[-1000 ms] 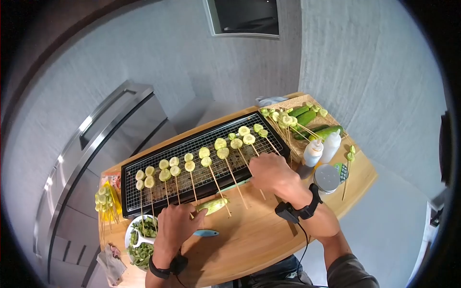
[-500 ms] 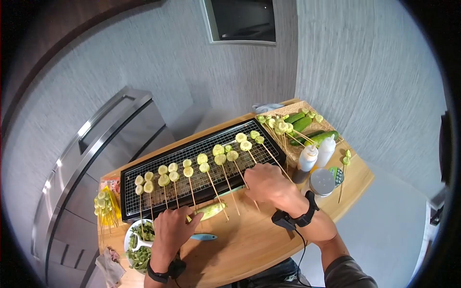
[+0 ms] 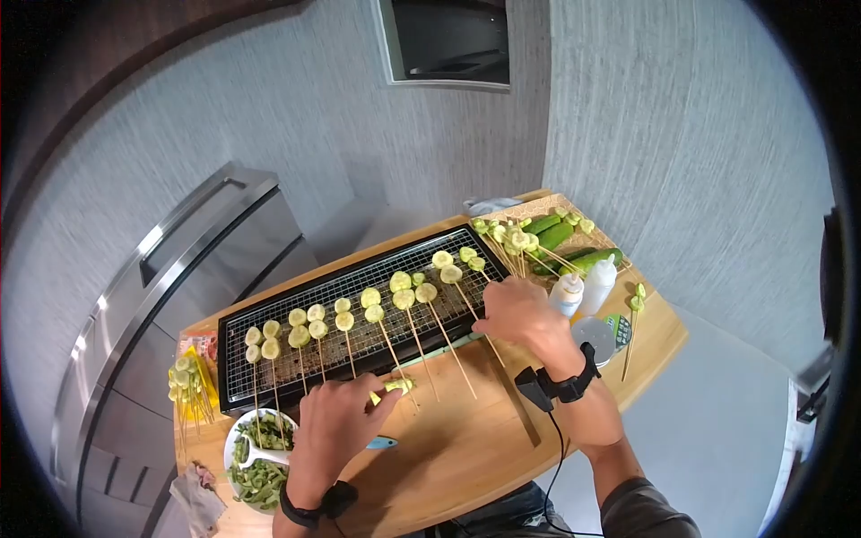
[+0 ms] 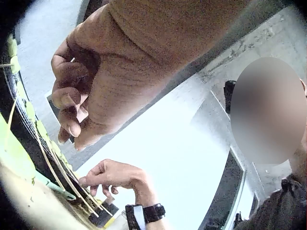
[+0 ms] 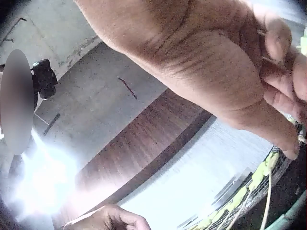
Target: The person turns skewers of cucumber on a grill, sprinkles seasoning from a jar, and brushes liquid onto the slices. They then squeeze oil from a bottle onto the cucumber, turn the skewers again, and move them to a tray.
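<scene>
Cucumber-slice skewers (image 3: pixel 371 313) lie in a row across a black wire-mesh grill (image 3: pixel 386 260), sticks toward me. My left hand (image 3: pixel 341 423) reaches over the stick ends at the front edge, fingers curled; I cannot tell whether it grips a stick. A pale green peeled piece (image 3: pixel 397 387) shows by its fingertips. My right hand (image 3: pixel 520 314), at the grill's right front corner, curls its fingers round the stick of the rightmost skewer (image 3: pixel 472 259), mostly hidden under it. Its thumb (image 5: pixel 288 143) stands apart, beside the stick of the neighbouring skewer (image 3: pixel 447 266).
At the right stand two squeeze bottles (image 3: pixel 598 285) and a silver-lidded jar (image 3: pixel 592 339). Behind are whole cucumbers (image 3: pixel 553 236) and more skewers (image 3: pixel 513 238). A white bowl (image 3: pixel 230 448) of chopped greens is front left, with a blue-handled tool (image 3: pixel 383 442) beside the left hand.
My right hand has moved right along the grill's front, from one skewer to the rightmost one. My left hand has shifted slightly right, over the green piece. The head view has also shifted.
</scene>
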Action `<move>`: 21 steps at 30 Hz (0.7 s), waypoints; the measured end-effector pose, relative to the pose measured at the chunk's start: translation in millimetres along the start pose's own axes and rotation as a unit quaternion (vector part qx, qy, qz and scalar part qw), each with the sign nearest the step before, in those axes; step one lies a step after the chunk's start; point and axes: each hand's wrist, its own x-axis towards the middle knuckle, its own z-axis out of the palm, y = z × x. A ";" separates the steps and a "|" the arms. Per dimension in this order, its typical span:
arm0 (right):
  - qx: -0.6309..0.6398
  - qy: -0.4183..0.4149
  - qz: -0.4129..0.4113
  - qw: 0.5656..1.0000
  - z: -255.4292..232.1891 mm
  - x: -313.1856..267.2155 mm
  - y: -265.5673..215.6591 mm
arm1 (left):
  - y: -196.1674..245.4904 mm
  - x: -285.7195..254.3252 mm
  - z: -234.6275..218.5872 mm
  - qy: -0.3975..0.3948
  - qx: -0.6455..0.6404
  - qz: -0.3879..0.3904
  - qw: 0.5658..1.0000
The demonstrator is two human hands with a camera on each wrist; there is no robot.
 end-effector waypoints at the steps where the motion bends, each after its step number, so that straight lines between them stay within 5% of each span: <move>1: -0.003 -0.016 0.000 1.000 1.6 2.5 -0.9 | 2.9 1.9 0.5 0.002 -0.012 0.006 1.000; 16: 0.020 -0.172 0.008 0.985 -15.2 2.0 -27.1 | 0.1 3.7 18.8 -0.019 -0.011 0.021 1.000; 19: -0.007 -0.091 -0.040 0.995 -1.4 -0.1 -15.6 | -3.3 1.3 17.4 -0.018 -0.002 0.018 1.000; 21: -0.022 -0.113 -0.030 0.993 -6.5 -0.8 -16.6 | -4.9 0.7 16.0 -0.021 -0.004 0.007 1.000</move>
